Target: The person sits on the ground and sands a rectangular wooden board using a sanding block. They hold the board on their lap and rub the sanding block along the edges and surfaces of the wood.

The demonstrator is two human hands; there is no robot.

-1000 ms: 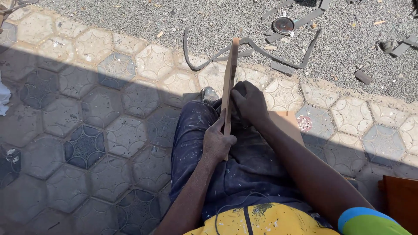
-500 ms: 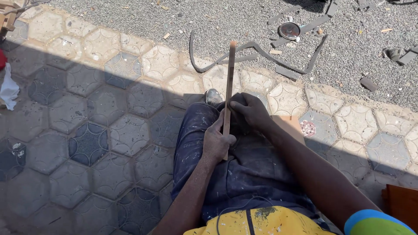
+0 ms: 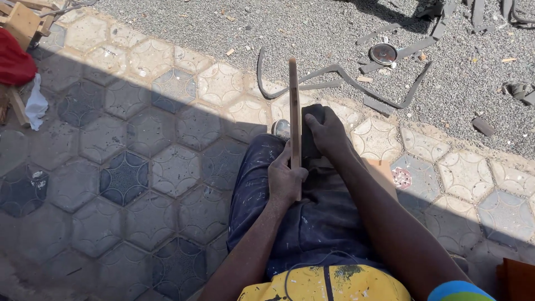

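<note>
So the thin wooden strip [image 3: 293, 106] stands upright over the person's lap, and everything sits around it. Left hand [image 3: 285, 179] is wrapped tight round its lower end, right hand [image 3: 326, 131] closed on a dark pad [image 3: 311, 120] pressed against its right face. Bent grey strips [image 3: 345, 75] lie on gravel just beyond it

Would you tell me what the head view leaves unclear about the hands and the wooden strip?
- Lower end of the wooden strip: covered by the left hand.
- What the right hand presses on: hidden beneath it.
- Round metal object on the gravel: too small to identify.
</note>
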